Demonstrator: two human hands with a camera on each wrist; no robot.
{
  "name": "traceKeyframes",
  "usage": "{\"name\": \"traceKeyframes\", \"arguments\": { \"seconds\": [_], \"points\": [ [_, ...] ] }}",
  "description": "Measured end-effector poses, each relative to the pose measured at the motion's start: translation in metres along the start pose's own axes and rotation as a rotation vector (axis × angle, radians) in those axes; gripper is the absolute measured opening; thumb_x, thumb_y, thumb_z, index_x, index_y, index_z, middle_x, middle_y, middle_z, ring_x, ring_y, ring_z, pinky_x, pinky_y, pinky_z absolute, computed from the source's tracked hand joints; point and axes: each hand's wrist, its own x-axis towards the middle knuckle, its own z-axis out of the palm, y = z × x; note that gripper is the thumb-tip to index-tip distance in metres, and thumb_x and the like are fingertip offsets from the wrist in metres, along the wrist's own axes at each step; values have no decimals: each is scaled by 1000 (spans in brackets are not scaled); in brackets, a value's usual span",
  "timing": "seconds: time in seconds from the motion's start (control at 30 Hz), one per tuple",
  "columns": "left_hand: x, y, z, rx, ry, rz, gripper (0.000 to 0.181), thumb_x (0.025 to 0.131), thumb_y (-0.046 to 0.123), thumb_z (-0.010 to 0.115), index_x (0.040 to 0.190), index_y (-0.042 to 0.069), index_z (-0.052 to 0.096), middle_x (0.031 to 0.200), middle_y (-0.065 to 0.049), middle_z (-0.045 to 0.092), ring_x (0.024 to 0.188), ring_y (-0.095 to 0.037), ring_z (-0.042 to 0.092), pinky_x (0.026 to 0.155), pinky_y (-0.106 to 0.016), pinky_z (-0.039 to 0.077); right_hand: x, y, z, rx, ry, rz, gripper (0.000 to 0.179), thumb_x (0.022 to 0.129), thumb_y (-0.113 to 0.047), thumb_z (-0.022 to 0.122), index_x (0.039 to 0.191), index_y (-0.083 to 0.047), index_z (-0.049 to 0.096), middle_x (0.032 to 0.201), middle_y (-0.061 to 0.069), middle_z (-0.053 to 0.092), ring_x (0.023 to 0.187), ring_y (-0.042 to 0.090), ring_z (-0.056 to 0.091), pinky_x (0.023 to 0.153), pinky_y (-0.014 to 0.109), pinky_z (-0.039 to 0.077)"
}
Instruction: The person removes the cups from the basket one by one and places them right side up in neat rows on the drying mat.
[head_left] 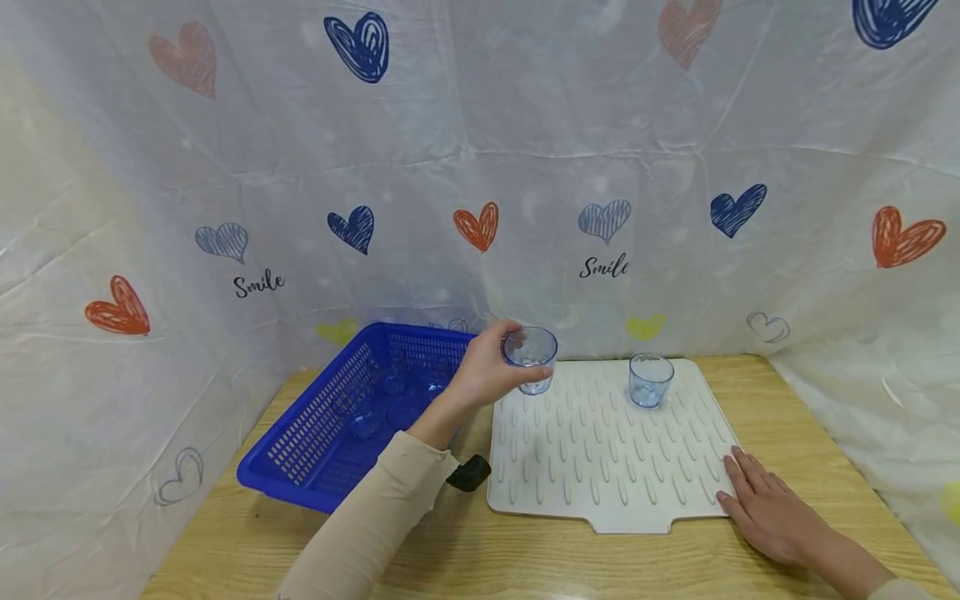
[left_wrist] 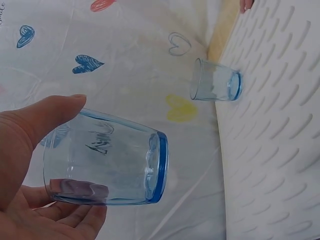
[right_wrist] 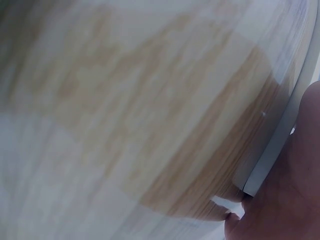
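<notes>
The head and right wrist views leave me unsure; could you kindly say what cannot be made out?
Head: the left sleeve partly hides the blue basket and the black object, which I cannot identify.
Head: the glasses in the basket look faint against its blue; their count is uncertain.
Right wrist: the right edge cuts off the right hand, and the tabletop is blurred.

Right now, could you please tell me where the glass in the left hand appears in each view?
Head: the held glass is just right of and below the picture's middle, in the left hand.
Left wrist: lower left, lying sideways in the picture, rim towards the left.
Right wrist: not in it.
Shared landmark: the white mat, lower right in head, right side in left wrist; only its edge in right wrist.
</notes>
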Motion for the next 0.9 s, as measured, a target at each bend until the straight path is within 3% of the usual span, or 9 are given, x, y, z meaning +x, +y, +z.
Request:
{"name": "traceKeyframes", "arguments": {
  "seconds": [0.63,0.9],
  "points": [
    [13,0,29,-40,-21,-26,83,80,32,89,149,6,49,139,-12,61,128,-31,57,103,-49,50,0,-4,-4,12,-9,6,69,109,-38,47,149,17,36,158,38,27,144,56,28,111,71,28],
    [20,-3,43,-106,-32,-32,82,82,31,88,149,5,48,139,-11,60,130,-31,55,105,-49,49,-2,-4,-4,5,-2,3,68,109,-37,47,149,18,36,157,38,28,143,57,29,111,70,29]
  ]
}}
